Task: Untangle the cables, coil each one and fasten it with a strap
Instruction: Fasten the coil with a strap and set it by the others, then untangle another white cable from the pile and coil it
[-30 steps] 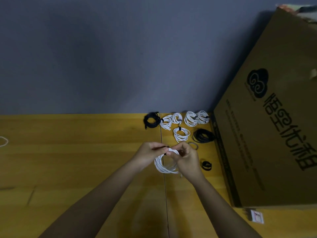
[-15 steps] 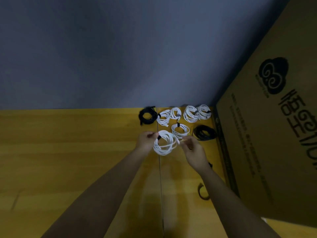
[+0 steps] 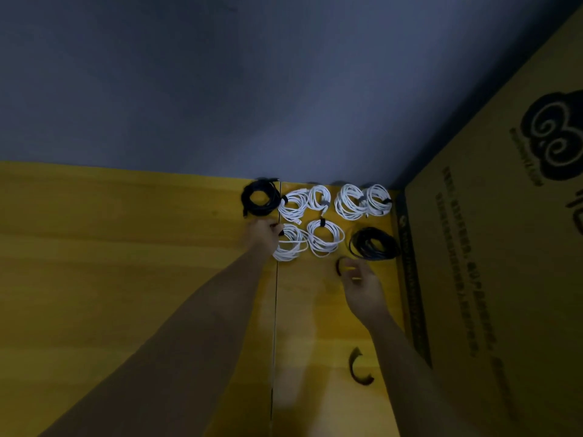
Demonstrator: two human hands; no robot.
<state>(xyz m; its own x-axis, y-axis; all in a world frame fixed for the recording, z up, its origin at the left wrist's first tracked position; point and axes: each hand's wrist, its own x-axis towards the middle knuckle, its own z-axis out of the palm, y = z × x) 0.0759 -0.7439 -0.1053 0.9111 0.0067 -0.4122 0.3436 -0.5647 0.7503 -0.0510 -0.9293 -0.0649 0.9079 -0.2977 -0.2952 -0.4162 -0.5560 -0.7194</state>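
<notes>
Coil (image 3: pixel 289 243) now on table – left hand (image 3: pixel 263 236) pinching it | right hand (image 3: pixel 362 287) relaxed, apart

Left hand (image 3: pixel 263 236) at the left edge of a white coil (image 3: pixel 289 244), fingers at its black strap. Right hand (image 3: pixel 362 287) at four o'clock from it, touching a loose strap (image 3: pixel 339 265). More white coils and black coils (image 3: pixel 373 244) on the yellow counter (image 3: pixel 126 263); cardboard box (image 3: pixel 492 263) at three o'clock.
</notes>
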